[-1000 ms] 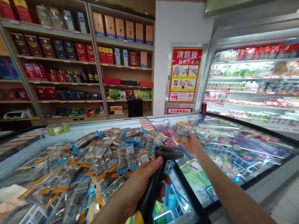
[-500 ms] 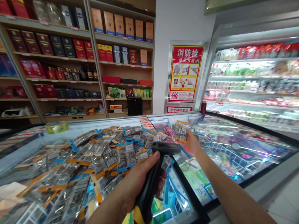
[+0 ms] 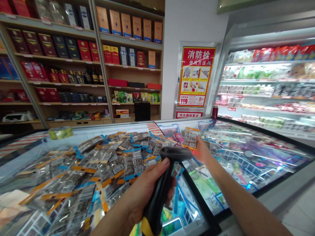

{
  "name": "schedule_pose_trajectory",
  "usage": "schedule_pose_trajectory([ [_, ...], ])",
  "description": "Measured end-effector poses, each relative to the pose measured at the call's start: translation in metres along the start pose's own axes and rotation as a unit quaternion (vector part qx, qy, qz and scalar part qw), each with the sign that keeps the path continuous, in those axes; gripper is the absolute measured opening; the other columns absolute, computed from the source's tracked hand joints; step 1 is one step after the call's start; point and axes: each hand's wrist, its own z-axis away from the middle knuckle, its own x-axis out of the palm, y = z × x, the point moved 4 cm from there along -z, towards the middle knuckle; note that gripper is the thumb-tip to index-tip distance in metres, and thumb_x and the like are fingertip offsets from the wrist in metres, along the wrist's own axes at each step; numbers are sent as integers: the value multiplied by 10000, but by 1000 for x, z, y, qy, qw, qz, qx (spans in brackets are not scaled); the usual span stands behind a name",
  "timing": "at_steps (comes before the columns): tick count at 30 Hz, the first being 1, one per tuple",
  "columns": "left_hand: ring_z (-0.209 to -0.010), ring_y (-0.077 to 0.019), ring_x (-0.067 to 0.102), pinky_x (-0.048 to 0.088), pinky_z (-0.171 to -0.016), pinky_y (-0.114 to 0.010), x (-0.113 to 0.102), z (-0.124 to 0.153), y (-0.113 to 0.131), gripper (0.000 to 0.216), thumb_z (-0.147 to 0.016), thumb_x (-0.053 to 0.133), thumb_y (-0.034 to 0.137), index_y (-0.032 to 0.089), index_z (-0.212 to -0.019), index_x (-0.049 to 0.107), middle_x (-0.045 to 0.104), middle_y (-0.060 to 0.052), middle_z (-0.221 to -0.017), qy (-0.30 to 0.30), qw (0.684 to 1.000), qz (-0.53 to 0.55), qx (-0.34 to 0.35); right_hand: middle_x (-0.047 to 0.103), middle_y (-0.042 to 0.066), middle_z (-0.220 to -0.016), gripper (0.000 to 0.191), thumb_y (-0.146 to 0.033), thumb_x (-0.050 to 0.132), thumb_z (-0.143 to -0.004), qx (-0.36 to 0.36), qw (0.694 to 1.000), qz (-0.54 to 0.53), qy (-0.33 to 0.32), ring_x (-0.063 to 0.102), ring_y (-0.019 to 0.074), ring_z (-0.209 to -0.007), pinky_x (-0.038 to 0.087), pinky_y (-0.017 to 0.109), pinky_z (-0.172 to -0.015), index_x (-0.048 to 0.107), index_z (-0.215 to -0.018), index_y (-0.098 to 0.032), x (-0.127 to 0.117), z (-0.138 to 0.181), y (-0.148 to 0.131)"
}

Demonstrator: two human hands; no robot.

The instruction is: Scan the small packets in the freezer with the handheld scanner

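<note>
My left hand (image 3: 145, 190) is wrapped round the handle of a black barcode scanner (image 3: 163, 183), whose head points away over the freezer. My right hand (image 3: 203, 151) reaches further out and holds up a clear packet with an orange strip (image 3: 190, 138), just beyond the scanner head. Below both hands a pile of similar clear packets with orange and blue strips (image 3: 103, 164) lies on the glass lid of a chest freezer (image 3: 209, 196).
Wooden shelves of boxed goods (image 3: 73, 65) line the back wall. A red fire-hydrant poster (image 3: 195, 78) hangs on a white pillar. An open refrigerated display (image 3: 265, 85) stands to the right. A green tape roll (image 3: 60, 132) rests on the freezer's far left edge.
My right hand has lifted the orange-strip packet slightly and brought it closer to the scanner head. The scanner has shifted a little up and left in my left hand.
</note>
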Motion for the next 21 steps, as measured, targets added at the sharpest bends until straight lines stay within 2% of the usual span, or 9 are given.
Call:
schedule_pose_trajectory([
  [4,-413,-70,504,401,-384,-169,-1,0,2,381,-729,556,494,119,-667,567,582,-29,-600,-7,1000,12,-1,668,55,-936,316,-380,372,-847,3,1000,-30,-4,635,194,-807,513,376,-747,547,-1031,-191,-1,-1,1],
  [9,-420,-69,502,388,-395,-167,1,5,4,386,-745,535,493,117,-672,582,577,-26,-596,-25,999,38,-12,677,42,-888,297,-359,350,-857,16,999,-32,-11,641,189,-772,527,361,-708,559,-1004,-210,3,3,0],
  [14,-427,-67,488,369,-408,-169,8,10,7,397,-747,519,511,123,-701,588,579,-30,-600,-76,994,78,-5,680,39,-811,291,-373,342,-850,21,1000,-24,-3,639,191,-669,532,368,-662,557,-965,-215,5,4,0],
  [21,-414,-70,484,350,-389,-165,8,8,6,388,-732,539,513,128,-703,576,566,-23,-574,-61,995,81,-6,683,41,-829,287,-361,334,-856,25,1000,-17,1,646,183,-688,526,358,-666,547,-973,-207,4,3,1],
])
